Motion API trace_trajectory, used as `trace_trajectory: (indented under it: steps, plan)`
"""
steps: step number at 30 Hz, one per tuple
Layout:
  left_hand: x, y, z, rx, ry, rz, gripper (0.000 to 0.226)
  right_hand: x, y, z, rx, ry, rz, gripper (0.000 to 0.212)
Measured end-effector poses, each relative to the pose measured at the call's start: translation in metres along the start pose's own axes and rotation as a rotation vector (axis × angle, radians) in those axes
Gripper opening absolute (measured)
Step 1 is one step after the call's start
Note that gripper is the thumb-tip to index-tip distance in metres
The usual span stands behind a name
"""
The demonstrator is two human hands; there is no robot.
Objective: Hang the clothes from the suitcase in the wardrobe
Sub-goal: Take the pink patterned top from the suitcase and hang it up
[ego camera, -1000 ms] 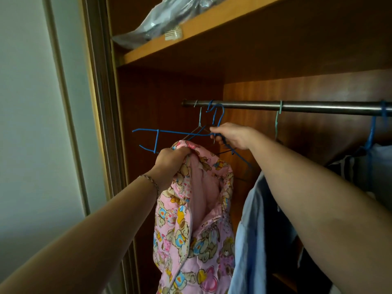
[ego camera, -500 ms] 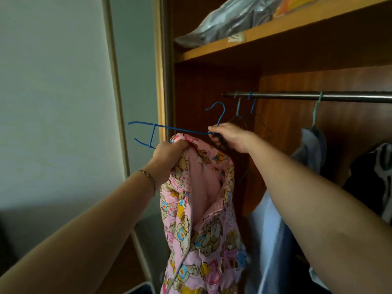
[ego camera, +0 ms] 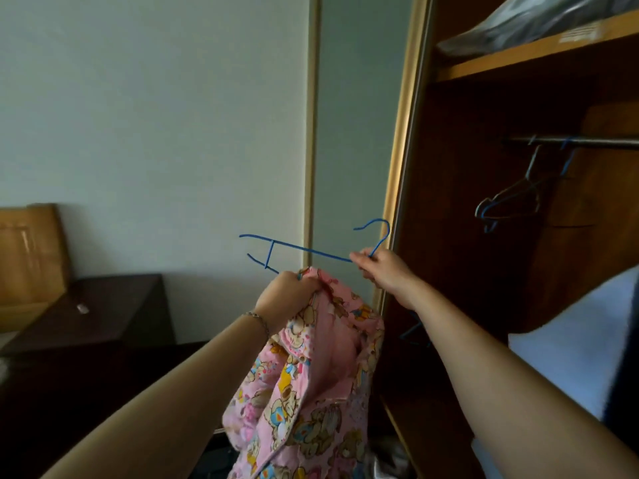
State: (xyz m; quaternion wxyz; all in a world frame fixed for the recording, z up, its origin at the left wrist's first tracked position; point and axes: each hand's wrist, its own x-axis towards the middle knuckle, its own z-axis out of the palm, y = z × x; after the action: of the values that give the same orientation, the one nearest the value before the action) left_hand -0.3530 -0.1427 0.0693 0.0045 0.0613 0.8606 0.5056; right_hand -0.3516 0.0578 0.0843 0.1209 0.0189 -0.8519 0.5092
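Beside the open wardrobe (ego camera: 449, 236), the right hand (ego camera: 380, 271) pinches a blue wire hanger (ego camera: 304, 250) at its neck while the left hand (ego camera: 287, 295) grips the pink printed garment (ego camera: 311, 392) just below it, seemingly mid-threading; next, seat both shoulders, then hook the rail (ego camera: 581, 142).

Home bedroom: open wooden wardrobe (ego camera: 449, 236) with hanging rail (ego camera: 581, 142), spare hangers (ego camera: 508, 198), dark bedside cabinet (ego camera: 114, 305).

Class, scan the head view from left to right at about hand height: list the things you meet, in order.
Cardboard box → dark cabinet → left hand gripping the pink garment → right hand holding the blue hanger → empty hangers on the wardrobe rail.
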Motion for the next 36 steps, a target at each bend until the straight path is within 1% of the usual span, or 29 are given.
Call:
trace_trajectory:
  steps: [4, 7, 9, 11, 13, 14, 15, 18, 20, 22, 24, 26, 29, 32, 36]
  plan:
    - [0.003, -0.024, -0.015, 0.2, 0.019, 0.007, 0.042, 0.0, 0.004, 0.017, 0.035, 0.046, -0.046, 0.034]
    - [0.007, -0.034, -0.023, 0.291, 0.069, -0.003, 0.043, 0.003, 0.006, 0.019, 0.087, 0.06, -0.02, 0.036]
    - [0.01, -0.039, -0.029, 0.31, 0.076, -0.016, 0.042, 0.007, 0.007, 0.019, 0.142, 0.072, 0.005, 0.035]
    - [0.014, -0.044, -0.036, 0.319, 0.069, -0.029, 0.039, 0.011, 0.005, 0.017, 0.252, 0.079, 0.019, 0.034]
    - [0.016, -0.045, -0.042, 0.324, 0.07, -0.038, 0.037, 0.015, 0.001, 0.014, 0.383, 0.032, 0.032, 0.035]
    - [0.019, -0.047, -0.044, 0.292, 0.066, -0.045, 0.037, 0.016, -0.001, 0.012, 0.421, -0.025, 0.038, 0.035]
    - [0.022, -0.047, -0.047, 0.254, 0.065, -0.043, 0.037, 0.017, -0.003, 0.01, 0.415, -0.097, 0.052, 0.036]
    - [0.029, -0.043, -0.058, 0.157, 0.008, 0.003, 0.032, 0.016, -0.007, 0.007, 0.201, -0.292, 0.108, 0.033]
    - [0.037, -0.037, -0.065, 0.155, 0.014, 0.008, 0.027, 0.018, -0.007, 0.004, 0.159, -0.336, 0.124, 0.029]
    - [0.041, -0.034, -0.07, 0.124, 0.042, -0.017, 0.033, 0.022, -0.008, 0.0, 0.158, -0.316, 0.121, 0.029]
    - [0.047, -0.033, -0.074, 0.02, 0.017, -0.017, 0.032, 0.024, -0.009, -0.007, 0.129, -0.281, 0.117, 0.029]
    - [0.049, -0.035, -0.081, -0.015, 0.019, -0.025, 0.041, 0.026, -0.007, -0.015, 0.066, -0.248, 0.123, 0.028]
    - [0.05, -0.039, -0.086, 0.059, 0.108, -0.041, 0.047, 0.027, -0.003, -0.027, -0.018, -0.228, 0.128, 0.029]
    - [0.049, -0.041, -0.089, 0.111, 0.135, -0.064, 0.05, 0.026, -0.001, -0.035, -0.071, -0.204, 0.125, 0.031]
    - [0.045, -0.037, -0.088, 0.397, 0.111, -0.033, 0.054, 0.025, 0.003, -0.037, -0.237, -0.206, 0.132, 0.032]
